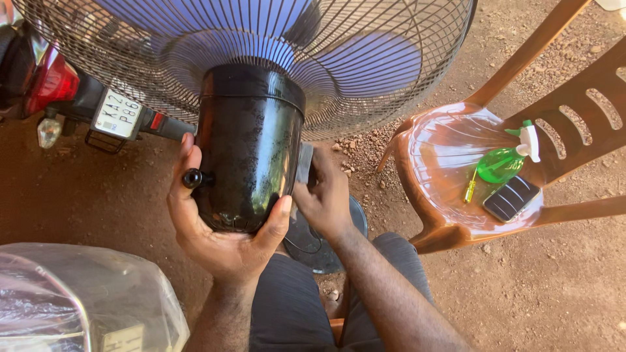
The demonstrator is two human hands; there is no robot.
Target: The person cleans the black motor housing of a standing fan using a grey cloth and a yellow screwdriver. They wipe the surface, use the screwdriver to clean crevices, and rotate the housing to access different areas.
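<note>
My left hand (218, 225) is wide open and cups the bottom of the black motor housing (251, 146) of the fan, thumb on one side and fingers on the other, beside a small black knob (193, 178). My right hand (324, 199) is bent around the right side of the housing, where it touches a grey part (304, 163); I cannot tell if it really grips it, because the fingertips are hidden. The housing stands in the centre, under the wire guard (365, 72) with blue blades (385, 62). The guard is cut off at the top. On the brown chair (443, 225) lie a green spray bottle (502, 163), a yellow screwdriver (470, 189) and a phone (512, 197).
</note>
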